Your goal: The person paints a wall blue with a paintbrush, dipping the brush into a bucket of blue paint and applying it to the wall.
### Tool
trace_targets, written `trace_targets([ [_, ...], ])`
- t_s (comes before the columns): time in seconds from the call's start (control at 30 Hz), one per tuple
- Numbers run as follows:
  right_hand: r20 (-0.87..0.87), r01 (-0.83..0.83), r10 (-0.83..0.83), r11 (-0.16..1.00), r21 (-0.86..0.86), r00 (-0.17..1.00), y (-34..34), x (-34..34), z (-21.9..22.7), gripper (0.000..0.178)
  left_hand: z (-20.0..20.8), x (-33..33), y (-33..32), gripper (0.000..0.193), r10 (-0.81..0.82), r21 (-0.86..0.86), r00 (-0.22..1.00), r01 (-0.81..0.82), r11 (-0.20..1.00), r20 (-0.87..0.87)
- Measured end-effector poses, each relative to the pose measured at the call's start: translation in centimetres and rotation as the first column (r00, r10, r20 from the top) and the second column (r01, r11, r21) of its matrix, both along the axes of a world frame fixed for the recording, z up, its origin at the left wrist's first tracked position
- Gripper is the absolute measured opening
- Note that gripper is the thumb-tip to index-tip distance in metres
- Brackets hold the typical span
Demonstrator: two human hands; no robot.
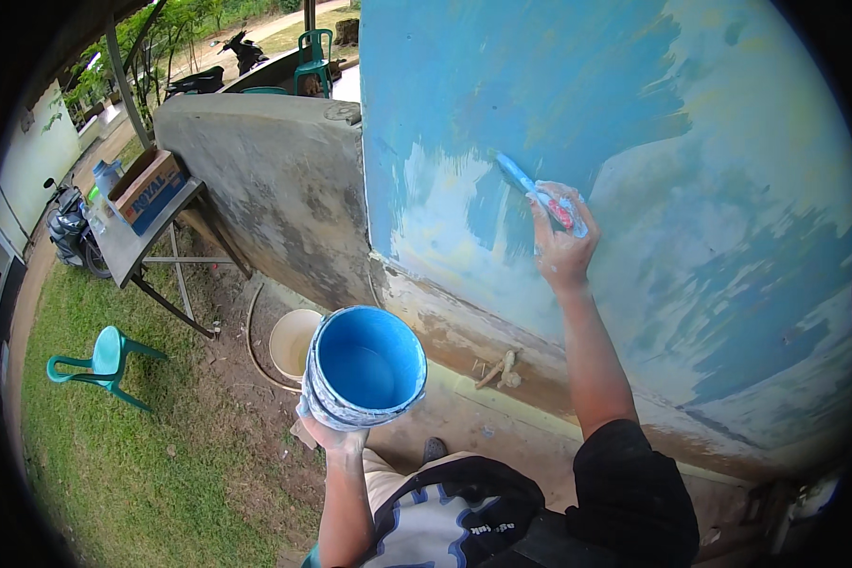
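Note:
My right hand (565,241) is closed round the handle of a paintbrush (516,175), smeared blue with a reddish patch near the grip. The brush tip meets or nearly meets the wall (530,76), which is coated in uneven blue over paler white and yellowish areas. Low in front of me, my left hand (336,431) supports a paint bucket (369,364) from below and its near side. Blue paint lies inside the bucket, and its outside is streaked with whitish paint. Most of the left fingers are hidden behind the bucket.
A cream bucket (292,343) stands on the ground beyond the paint bucket, beside a hose (252,331). A tap (509,369) juts out at the wall's base. Left are a green chair (109,355), a table (133,248) bearing a cardboard box (149,189), and a low concrete wall (256,161).

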State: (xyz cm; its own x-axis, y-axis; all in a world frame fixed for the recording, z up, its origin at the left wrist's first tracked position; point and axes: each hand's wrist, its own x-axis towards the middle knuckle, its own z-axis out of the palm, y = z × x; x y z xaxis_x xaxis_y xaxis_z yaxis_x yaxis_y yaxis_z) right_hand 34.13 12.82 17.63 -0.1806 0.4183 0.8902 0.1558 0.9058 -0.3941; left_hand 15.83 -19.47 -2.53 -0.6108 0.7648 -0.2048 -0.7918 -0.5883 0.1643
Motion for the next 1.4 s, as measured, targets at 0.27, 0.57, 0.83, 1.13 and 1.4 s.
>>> trace_targets([
  [0.27,0.304,0.002,0.039,0.991,-0.133,0.952,0.3,0.3,-6.1,0.021,-0.7,-0.9,0.8,0.065,-0.022,-0.010,0.999,0.023,1.000,0.045],
  [0.57,0.050,0.068,-0.074,0.990,0.120,0.996,-0.2,0.2,0.5,0.022,0.2,-0.4,1.2,0.066,-0.024,0.015,0.997,0.023,1.000,0.076],
  [0.83,0.008,0.010,-0.011,0.995,0.102,1.000,0.9,0.6,1.7,0.017,0.3,-0.2,1.3,0.064,-0.003,0.026,0.998,0.001,1.000,0.055],
  [1.13,0.526,0.095,0.033,0.972,-0.214,0.850,0.0,1.7,-11.7,0.016,0.2,-0.5,1.8,0.066,-0.050,0.042,0.991,0.045,0.998,0.125],
  [1.4,0.117,0.068,-0.072,0.997,0.042,0.990,-0.9,2.2,-1.6,0.016,1.2,-0.4,3.6,0.070,-0.118,0.064,0.991,0.114,0.991,0.059],
])
